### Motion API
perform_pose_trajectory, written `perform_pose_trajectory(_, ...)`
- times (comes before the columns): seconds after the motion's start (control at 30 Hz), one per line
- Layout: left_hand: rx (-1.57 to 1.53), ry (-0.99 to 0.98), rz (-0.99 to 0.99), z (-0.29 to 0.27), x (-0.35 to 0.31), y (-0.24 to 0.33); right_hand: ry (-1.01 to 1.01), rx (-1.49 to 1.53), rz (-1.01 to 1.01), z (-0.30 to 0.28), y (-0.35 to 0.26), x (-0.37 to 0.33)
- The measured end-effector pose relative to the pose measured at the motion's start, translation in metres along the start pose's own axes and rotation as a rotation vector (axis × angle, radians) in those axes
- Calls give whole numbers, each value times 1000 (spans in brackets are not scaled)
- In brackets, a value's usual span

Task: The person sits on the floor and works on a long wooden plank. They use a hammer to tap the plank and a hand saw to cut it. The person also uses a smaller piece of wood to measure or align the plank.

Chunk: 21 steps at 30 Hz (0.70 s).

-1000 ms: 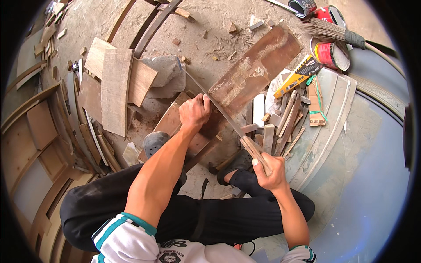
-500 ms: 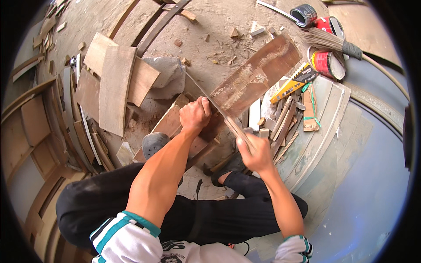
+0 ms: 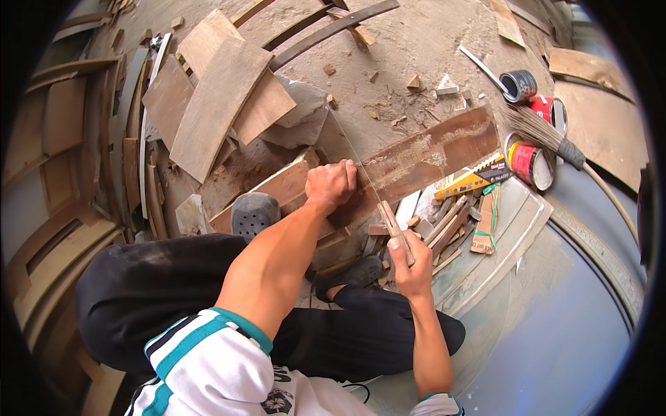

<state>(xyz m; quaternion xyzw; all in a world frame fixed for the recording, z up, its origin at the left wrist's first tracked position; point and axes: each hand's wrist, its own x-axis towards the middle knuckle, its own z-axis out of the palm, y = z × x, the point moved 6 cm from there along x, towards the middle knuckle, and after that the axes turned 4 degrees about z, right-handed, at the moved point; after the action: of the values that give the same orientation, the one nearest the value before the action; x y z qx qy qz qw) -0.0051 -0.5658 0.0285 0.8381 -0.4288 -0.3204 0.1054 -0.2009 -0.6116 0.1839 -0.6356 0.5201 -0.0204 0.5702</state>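
Firstly, one handsaw (image 3: 390,220), wooden-handled, my right hand (image 3: 412,270) closed firmly round the grip; blade nearly edge-on, its long axis slanting up and left from those fingers, across a brown board (image 3: 433,149). My left hand (image 3: 331,184), just beside the blade, nearer its middle: fingers curled at the board; whether they grip it, I cannot tell. Board: long axis lower left to upper right, near edge by wood offcuts (image 3: 449,224); beyond its far edge, scrap-strewn floor (image 3: 388,76) for room.
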Motion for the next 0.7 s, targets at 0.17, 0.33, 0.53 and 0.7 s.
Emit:
perform_pose_trajectory(0.17, -16, 22, 7, 4, -3, -5, -135, 167, 70, -3, 11, -11)
perform_pose_trajectory(0.33, -3, 8, 19, 10, -4, -6, -61, 258, 227, -2, 7, -33)
perform_pose_trajectory(0.53, 6, -5, -46, 6, -5, -5, -68, 193, 387, -27, -1, -50)
perform_pose_trajectory(0.7, 8, 39, -31, 7, -5, -3, -15, 240, 426, -28, -24, -58)
